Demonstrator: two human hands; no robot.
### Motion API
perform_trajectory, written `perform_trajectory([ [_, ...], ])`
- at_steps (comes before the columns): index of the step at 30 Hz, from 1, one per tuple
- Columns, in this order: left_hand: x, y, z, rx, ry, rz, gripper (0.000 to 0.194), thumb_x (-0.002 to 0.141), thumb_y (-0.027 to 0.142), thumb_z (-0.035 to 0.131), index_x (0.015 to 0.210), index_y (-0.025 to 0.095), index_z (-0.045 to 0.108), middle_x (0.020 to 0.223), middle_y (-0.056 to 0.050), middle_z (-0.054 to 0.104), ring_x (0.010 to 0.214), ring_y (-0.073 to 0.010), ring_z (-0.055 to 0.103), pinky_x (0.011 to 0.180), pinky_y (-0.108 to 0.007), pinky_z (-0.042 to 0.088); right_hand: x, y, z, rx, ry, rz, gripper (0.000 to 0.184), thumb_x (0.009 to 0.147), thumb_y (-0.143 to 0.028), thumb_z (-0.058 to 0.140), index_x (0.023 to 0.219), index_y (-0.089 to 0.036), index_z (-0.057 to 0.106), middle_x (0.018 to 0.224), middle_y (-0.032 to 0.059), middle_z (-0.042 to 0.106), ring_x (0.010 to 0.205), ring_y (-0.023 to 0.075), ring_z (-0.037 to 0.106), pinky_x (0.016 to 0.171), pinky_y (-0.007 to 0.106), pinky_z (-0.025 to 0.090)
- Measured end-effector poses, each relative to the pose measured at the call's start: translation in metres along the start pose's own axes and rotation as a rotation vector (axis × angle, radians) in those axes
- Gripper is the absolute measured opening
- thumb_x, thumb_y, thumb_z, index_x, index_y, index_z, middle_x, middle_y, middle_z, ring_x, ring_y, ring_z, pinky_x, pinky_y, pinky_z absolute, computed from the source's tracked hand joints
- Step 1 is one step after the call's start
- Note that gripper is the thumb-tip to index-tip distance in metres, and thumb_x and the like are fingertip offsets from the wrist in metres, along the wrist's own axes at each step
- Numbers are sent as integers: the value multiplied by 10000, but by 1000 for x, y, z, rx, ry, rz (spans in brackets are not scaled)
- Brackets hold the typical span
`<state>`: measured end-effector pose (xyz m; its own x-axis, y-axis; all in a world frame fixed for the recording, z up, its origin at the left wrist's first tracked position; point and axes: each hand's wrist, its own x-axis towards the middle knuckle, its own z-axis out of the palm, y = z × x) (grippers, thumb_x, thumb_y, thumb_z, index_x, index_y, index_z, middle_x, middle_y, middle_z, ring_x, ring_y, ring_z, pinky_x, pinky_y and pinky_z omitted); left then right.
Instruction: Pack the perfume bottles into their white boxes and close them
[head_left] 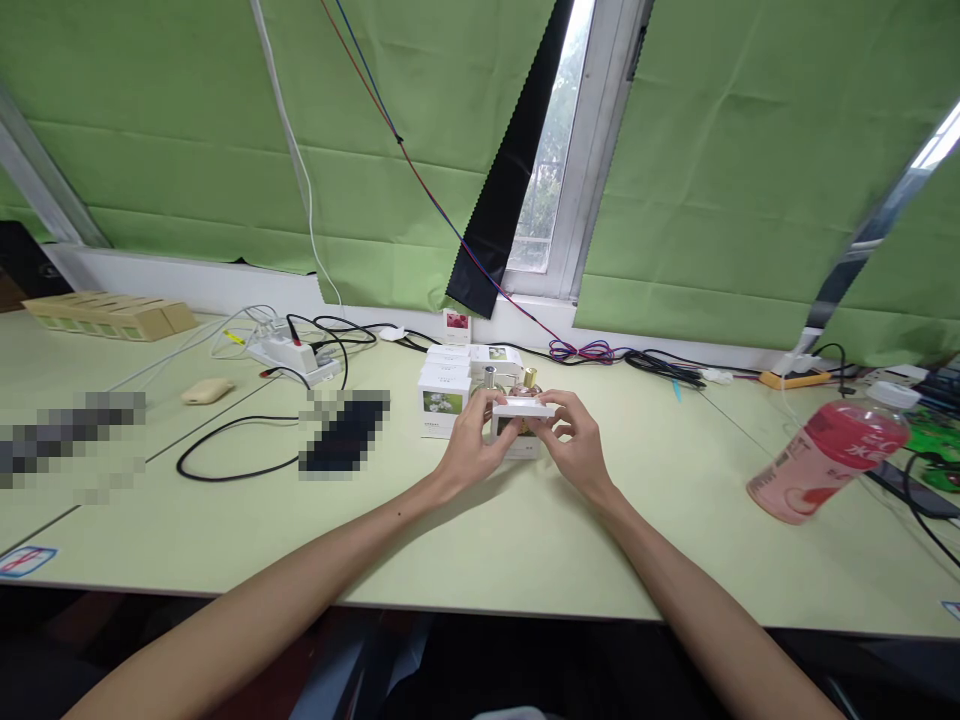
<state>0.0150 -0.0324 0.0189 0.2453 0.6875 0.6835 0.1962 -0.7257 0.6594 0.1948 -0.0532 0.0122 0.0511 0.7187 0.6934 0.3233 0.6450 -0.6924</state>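
The left hand (471,443) partly hides the white box (523,447); pixelation blurs a dark object (346,434).

Both forearms reach in over the table edge (495,608), bare hands facing, fingers and thumbs curled.

Boxes (444,398) between power strip (289,357) and bottle (829,455)

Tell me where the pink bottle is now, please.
In the head view, the bottle is on the right side of the table, beside a flat dark object, right of the right hand.
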Motion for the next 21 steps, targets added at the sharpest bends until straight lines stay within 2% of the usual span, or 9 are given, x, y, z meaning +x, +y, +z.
perform_trajectory([
  [12,0,1,0,-24,7,-32,217,946,369,620,1077,206,561,1062,-79,677,993,-217,687,898,-381,584,0,-1,0,28,1,51,272,926,-466,650,1087,-247,646,1200,72,635,726,131,601,509,245,487],
  [21,-1,1,2,-63,28,-71,266,958,422,615,1093,193,598,1083,-95,703,995,-237,696,904,-408,593,-1,2,1,99,26,115,289,962,-497,599,1050,-231,668,1170,70,634,633,103,533,479,255,473],
])
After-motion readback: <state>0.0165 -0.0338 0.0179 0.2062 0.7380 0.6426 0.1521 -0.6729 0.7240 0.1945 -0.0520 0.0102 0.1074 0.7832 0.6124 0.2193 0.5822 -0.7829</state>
